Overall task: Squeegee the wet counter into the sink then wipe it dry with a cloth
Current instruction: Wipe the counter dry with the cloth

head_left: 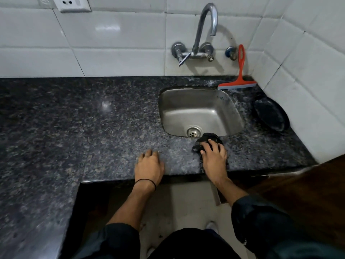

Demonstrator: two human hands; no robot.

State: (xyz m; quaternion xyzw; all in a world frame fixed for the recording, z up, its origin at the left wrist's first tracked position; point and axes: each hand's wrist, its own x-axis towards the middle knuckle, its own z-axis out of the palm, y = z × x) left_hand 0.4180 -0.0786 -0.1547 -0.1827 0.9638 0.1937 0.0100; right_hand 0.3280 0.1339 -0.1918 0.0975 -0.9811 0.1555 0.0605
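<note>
A dark speckled granite counter [93,118] holds a small steel sink [201,111]. My right hand [213,156] presses a crumpled black cloth [209,138] flat on the counter just in front of the sink's front rim, fingers spread over it. My left hand [149,165] rests flat on the counter near its front edge, holding nothing. A red squeegee [239,75] leans upright against the tiled wall behind the sink's right corner, blade down. The counter around the sink's right side looks wet and shiny.
A curved metal tap [203,34] hangs over the sink from the white tiled wall. A black round pan [270,114] lies on the counter right of the sink, against the side wall. A wall socket [71,3] sits top left. The counter turns toward me at left.
</note>
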